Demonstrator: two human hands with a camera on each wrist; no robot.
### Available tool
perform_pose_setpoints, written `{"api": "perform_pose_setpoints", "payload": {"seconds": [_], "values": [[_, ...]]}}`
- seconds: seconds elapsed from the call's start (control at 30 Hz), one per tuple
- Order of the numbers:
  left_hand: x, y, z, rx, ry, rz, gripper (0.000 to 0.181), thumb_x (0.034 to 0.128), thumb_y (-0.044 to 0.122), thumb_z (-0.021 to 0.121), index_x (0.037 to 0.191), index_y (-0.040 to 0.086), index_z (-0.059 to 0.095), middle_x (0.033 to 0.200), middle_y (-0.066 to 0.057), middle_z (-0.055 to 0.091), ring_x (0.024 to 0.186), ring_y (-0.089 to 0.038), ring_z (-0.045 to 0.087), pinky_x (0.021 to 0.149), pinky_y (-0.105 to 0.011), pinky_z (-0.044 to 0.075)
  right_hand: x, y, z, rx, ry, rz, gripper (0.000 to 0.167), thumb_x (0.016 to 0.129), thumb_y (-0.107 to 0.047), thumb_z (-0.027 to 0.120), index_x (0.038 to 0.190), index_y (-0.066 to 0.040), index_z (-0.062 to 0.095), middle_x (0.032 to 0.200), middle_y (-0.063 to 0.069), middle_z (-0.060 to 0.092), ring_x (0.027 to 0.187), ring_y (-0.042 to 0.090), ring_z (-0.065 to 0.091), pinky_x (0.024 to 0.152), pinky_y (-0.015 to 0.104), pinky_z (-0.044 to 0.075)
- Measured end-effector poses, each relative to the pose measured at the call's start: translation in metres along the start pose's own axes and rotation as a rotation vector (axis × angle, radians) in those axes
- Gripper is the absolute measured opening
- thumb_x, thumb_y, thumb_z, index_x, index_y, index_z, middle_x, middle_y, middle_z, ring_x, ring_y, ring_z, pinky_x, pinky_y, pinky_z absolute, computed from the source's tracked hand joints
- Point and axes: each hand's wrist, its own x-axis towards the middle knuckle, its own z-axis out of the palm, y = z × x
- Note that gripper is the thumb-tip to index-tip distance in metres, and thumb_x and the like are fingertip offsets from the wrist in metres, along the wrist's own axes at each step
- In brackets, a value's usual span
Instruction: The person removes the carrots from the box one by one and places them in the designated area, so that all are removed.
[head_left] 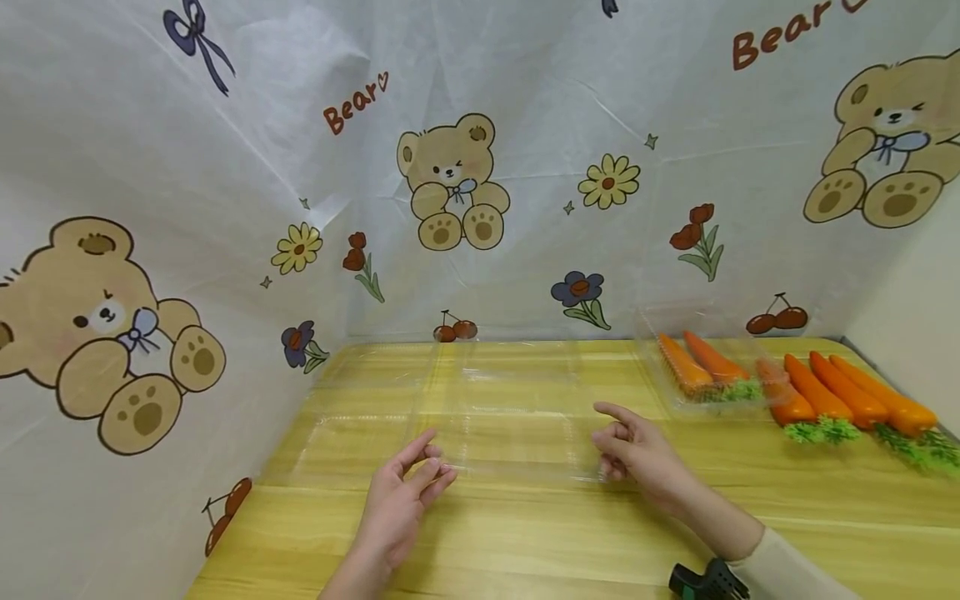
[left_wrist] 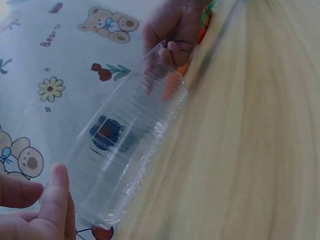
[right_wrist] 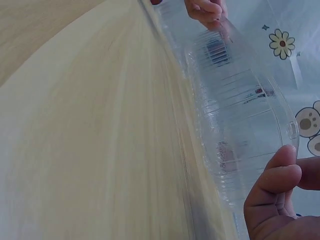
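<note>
A see-through plastic box (head_left: 517, 446) lies low on the table between the two hands, with a clear flat part behind it that looks like its lid. My left hand (head_left: 401, 500) pinches the box's near left corner between thumb and finger; in the left wrist view, the left fingers (left_wrist: 55, 200) meet at its rim. At the right edge, my right hand (head_left: 637, 454) holds the rim, its index finger stretched out in the head view. The right wrist view shows the right thumb and finger (right_wrist: 280, 175) on the rim of the ribbed box (right_wrist: 235, 115).
Another clear box (head_left: 352, 446) lies to the left, its outline faint. Back right, a clear box (head_left: 690, 400) holds two toy carrots (head_left: 686, 367). Several more carrots (head_left: 862, 400) with green tops lie beside it. A bear-print sheet (head_left: 525, 275) hangs behind the table (head_left: 525, 542). A black device (head_left: 708, 581) sits near the right wrist.
</note>
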Motion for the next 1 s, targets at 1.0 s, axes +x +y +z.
{"api": "perform_pose_setpoints", "payload": {"seconds": [1.0], "values": [[-0.001,0.018,-0.029,0.18,0.154,-0.029,0.051,0.102,-0.008,0.054,0.152,0.0,0.048,0.157,-0.02,0.039,0.1,-0.023,0.074,0.087,-0.024,0.063,0.019,0.0,0.042,0.027,0.052,0.02,0.065,0.103,-0.003,0.057,0.16,0.003,0.025,0.097,0.01,0.06,0.062,0.012,0.06,0.054,0.022,0.05]]}}
